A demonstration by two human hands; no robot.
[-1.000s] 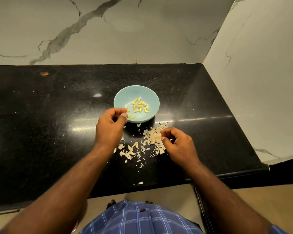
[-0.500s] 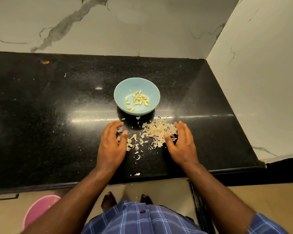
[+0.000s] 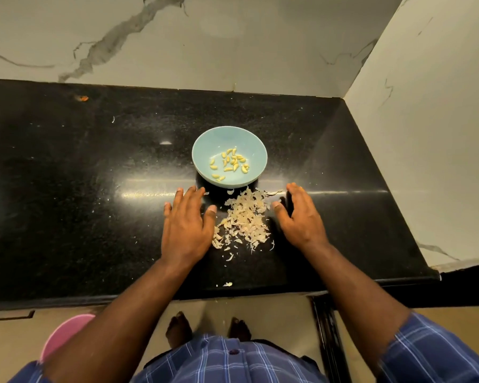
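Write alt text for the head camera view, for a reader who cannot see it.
A person's left hand and right hand, fingers straight, flank a pile of pale papery peelings on a black counter. Just beyond the pile stands a light blue bowl holding small yellowish cloves. Marble-patterned walls close the corner behind.

Dim, warm light comes from overhead. A glare streak crosses the black countertop (image 3: 67, 230) just on the near side of the bowl (image 3: 205, 150), with a small bright spot to its left. The peels (image 3: 244, 219) look sharp, and the countertop's front edge bows.
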